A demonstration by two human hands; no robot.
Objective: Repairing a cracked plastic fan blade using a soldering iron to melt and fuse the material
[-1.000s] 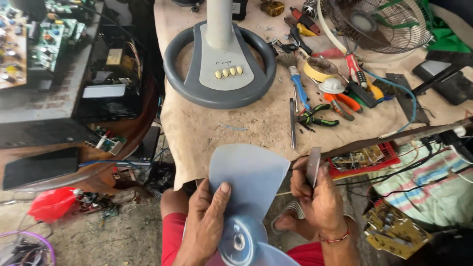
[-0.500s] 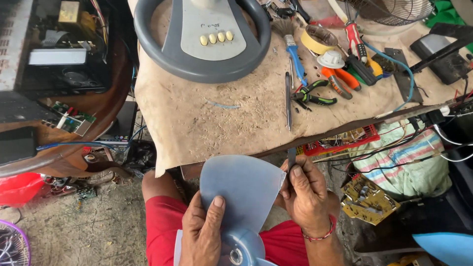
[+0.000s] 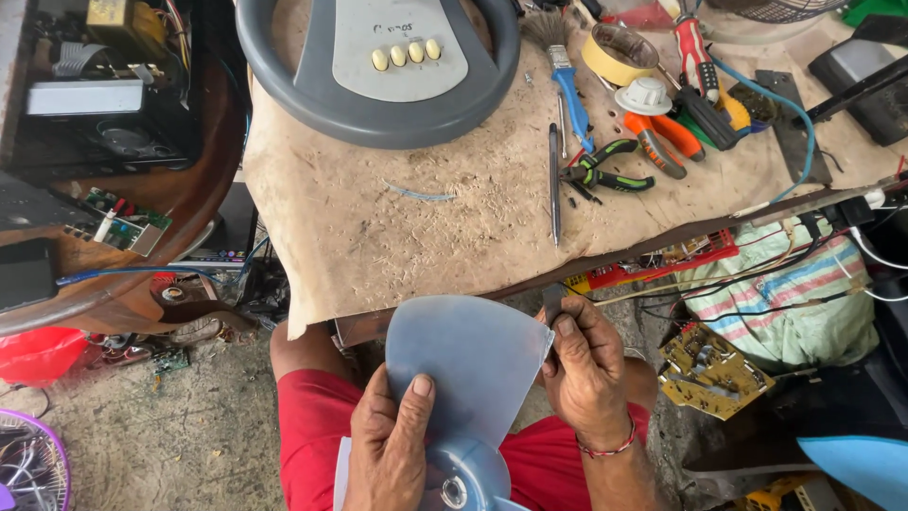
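I am holding a pale blue fan blade (image 3: 468, 364) over my lap, just below the near edge of the bench (image 3: 416, 237), with its round hub low between my wrists. My left hand (image 3: 388, 454) is lying across the blade's lower face, its fingers (image 3: 419, 402) pressing flat on the plastic and the palm gripping near the hub. My right hand (image 3: 586, 374) is clenching around a small dark tool (image 3: 552, 303), which I am setting against the blade's upper right edge; what kind of tool it is I cannot tell, since my fist is hiding most of it. Under the blade my red shorts (image 3: 307, 426) are showing.

Further out, on the bench, a thin dark screwdriver (image 3: 553, 185) is lying near green-handled pliers (image 3: 605, 175), a blue-handled brush (image 3: 567, 80), a roll of yellow tape (image 3: 619, 52), orange-handled pliers (image 3: 657, 142) and the grey round fan base (image 3: 378, 76). Bare circuit boards (image 3: 714, 369) and loose wires are hanging to my right.

As I judge it, the risk is sitting at that edge: the blade is thin plastic and is resting only on my hands, so hard pressure from the tool could crack or chip it, or make it flex and slide away. If the tool is slipping off the rim, it could come toward my left fingers or my thigh just beneath.
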